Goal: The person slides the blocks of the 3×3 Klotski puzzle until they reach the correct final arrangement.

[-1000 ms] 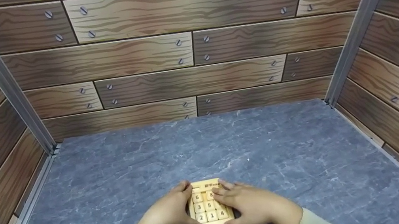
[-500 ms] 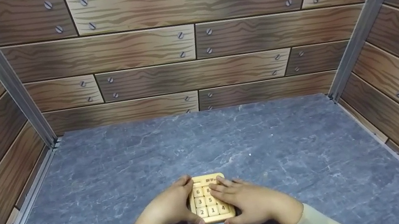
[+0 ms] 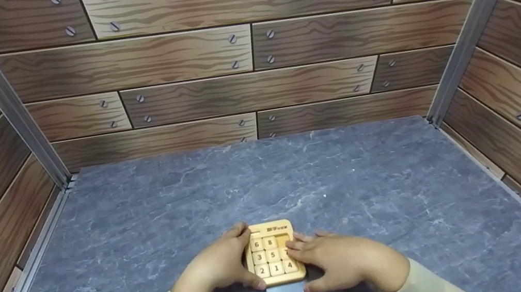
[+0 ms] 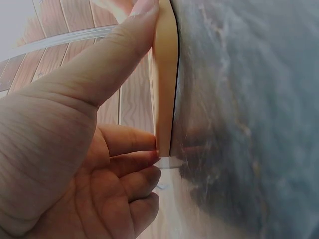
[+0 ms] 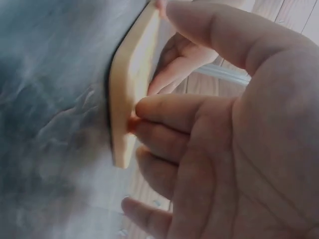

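A yellow wooden sliding number puzzle (image 3: 281,279) lies on the table in the head view. Its top row reads 6, 8 and a bare slot at right; 3, 5 and a partly covered 7 follow, then 2, 1, 4. My left hand (image 3: 219,265) grips the frame's left side, thumb at the lower left corner and fingertips at the upper left; the left wrist view shows thumb and fingers on the frame's edge (image 4: 165,84). My right hand (image 3: 344,260) has its fingers extended, fingertips touching the 7 tile and the right side. Its thumb sits apart from the lower right corner.
The table (image 3: 194,188) has a dark grey marbled surface. Wood-patterned walls (image 3: 183,56) enclose it at the back and both sides, with metal posts (image 3: 18,116) at the back corners.
The 8 tile has slid left against the 6, leaving the bare slot at top right. My right hand has shifted right and down, from the 8 to the 7. The left hand keeps its grip.
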